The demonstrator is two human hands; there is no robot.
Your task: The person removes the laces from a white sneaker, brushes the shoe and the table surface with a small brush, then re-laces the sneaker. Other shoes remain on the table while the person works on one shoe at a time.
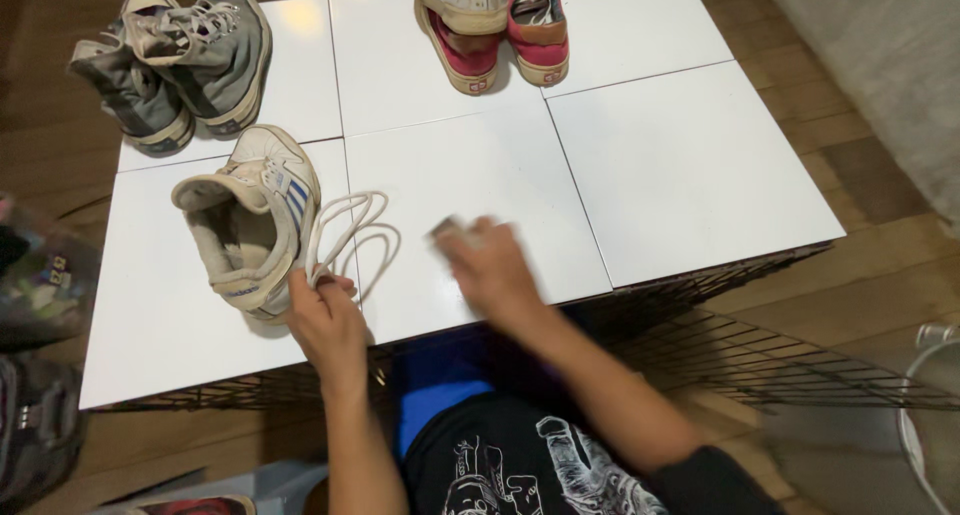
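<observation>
Looking down from a head-worn camera, the view takes in a white tiled tabletop [690, 175] resting on black wire grid frames. In the upper left of the frame a pair of grey high-top sneakers [180, 60] stands at the table's edge, one shoe leaning on the other. Below them, left of centre, a worn white sneaker with blue stripes [250, 220] lies tipped on its side, its opening facing the camera. The left hand [325, 320] sits just beside its heel, fingers closed on a loose white shoelace [345, 235] that loops across the table to the right. At centre, the right hand [490, 270] is blurred with motion, seemingly curled around a small pale object [448, 230]; whether it truly grips it cannot be told. At the top centre, a pink-and-white pair of sneakers [500, 25] is stacked untidily. The lace could slip free or tangle if it is pulled while looped, and the fast-moving right hand could drop the small object or snag the loops.
</observation>
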